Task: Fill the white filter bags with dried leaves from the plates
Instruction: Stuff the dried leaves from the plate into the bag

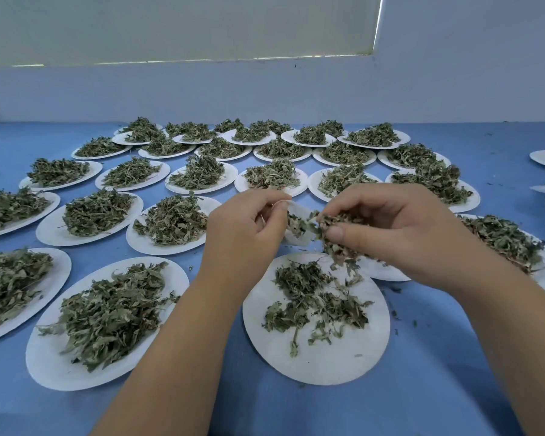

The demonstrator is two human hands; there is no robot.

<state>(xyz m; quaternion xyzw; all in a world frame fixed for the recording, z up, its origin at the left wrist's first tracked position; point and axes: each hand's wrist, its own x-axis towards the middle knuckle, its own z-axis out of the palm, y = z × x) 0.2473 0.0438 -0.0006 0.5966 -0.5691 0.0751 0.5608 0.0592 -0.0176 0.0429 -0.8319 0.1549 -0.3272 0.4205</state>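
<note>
Half-emptied plate (318,357) near table's front edge, above it left hand (246,228) pinching white filter bag (298,215) open, right hand (387,228) gripping dried leaves (337,243) at its mouth; best fed in small pinches over plate.

A single head-worn wide-angle camera is looking forward and steeply down from the person's own standpoint, taking in both forearms as they are rising from the bottom edge toward the left hand (249,228) and right hand (400,228) near the middle of the frame. It is sitting close to the nearest plate (321,360) on the blue table (453,388), while the far rows of plates are shrinking and bending toward the pale wall (265,92), probably from lens distortion. There is only this one view, so no part of the scene is being shared with another.
</note>
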